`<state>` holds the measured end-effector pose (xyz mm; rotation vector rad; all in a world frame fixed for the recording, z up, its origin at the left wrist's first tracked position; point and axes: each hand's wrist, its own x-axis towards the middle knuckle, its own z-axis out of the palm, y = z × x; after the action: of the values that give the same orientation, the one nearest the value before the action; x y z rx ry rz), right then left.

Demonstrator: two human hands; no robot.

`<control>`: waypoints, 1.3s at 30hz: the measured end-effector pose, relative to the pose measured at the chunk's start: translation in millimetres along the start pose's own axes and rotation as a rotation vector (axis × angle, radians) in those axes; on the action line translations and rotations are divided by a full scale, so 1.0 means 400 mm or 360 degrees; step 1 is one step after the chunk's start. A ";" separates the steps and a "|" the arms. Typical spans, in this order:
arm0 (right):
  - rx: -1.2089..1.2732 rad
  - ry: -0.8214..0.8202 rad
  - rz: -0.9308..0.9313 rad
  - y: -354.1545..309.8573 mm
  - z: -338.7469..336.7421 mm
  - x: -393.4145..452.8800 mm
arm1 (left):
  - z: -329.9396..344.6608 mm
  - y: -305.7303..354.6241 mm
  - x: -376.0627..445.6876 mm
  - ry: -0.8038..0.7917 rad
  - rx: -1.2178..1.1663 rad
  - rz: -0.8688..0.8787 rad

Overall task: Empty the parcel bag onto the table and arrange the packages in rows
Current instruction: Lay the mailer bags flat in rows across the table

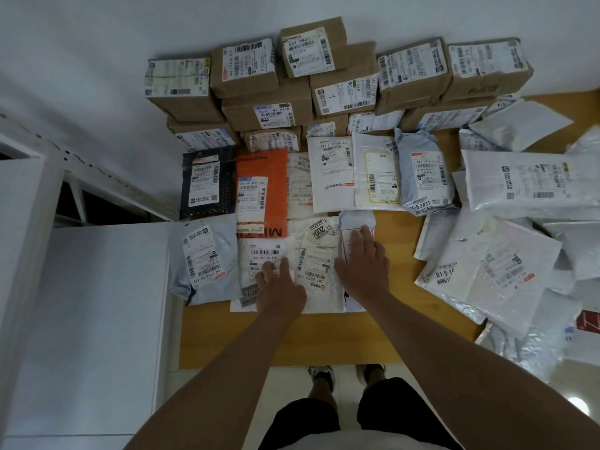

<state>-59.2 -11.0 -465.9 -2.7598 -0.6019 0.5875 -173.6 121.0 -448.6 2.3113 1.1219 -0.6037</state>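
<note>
Packages lie in rows on a wooden table (324, 339). Brown cardboard boxes (266, 92) are stacked at the back against the wall. In front of them runs a row of flat mailers, among them a black one (207, 183) and an orange one (261, 190). The nearest row holds a grey mailer (207, 258) and white mailers. My left hand (281, 289) rests flat on a white mailer (263, 254). Fingers spread, my right hand (363, 264) presses flat on a small white mailer (355, 222). Neither hand grips anything.
A loose heap of white and grey mailers (506, 254) covers the table's right side and hangs over its front right corner. A white cabinet (97, 319) stands left of the table, with a white metal rack (81, 177) behind it. My shoes show below the table's front edge.
</note>
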 end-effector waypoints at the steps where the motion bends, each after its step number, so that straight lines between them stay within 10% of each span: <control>1: -0.0001 0.0019 0.0004 0.001 -0.002 -0.002 | 0.001 0.000 0.000 0.0001 0.0004 0.0003; 17: -0.0215 0.0454 0.0090 0.228 -0.075 -0.132 | 0.037 0.171 -0.057 0.0360 -0.0066 0.0490; 23: -0.0264 -0.0043 0.0533 0.436 -0.181 -0.135 | 0.113 0.396 -0.109 -0.0167 -0.0260 0.0855; 28: -0.0380 -0.0090 0.0160 0.528 -0.168 -0.145 | 0.185 0.567 -0.138 -0.0484 -0.0444 0.0550; 39: -0.0206 0.0076 -0.0395 0.603 -0.160 -0.178 | 0.228 0.632 -0.134 -0.0122 -0.0786 0.0006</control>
<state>-8.3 -265.3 -464.5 -2.7467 -0.9845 0.4392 -15.0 -101.7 -428.0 1.8512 1.0862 -0.3579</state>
